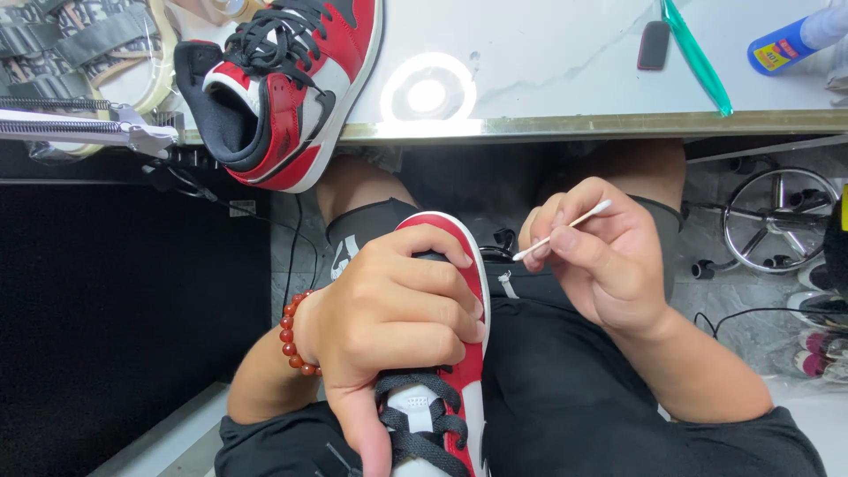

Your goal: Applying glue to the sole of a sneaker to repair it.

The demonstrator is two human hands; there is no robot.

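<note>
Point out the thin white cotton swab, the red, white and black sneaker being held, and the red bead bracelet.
Thin white cotton swab point(565, 227), head view, on the middle of its stick.
Red, white and black sneaker in the left hand point(473, 362), head view, on its red side panel.
Red bead bracelet point(289, 336), head view, on a bead at the wrist.

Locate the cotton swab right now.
Head view, right of centre: the cotton swab is pinched in the right hand, just right of the red sneaker gripped by the left hand.
</note>
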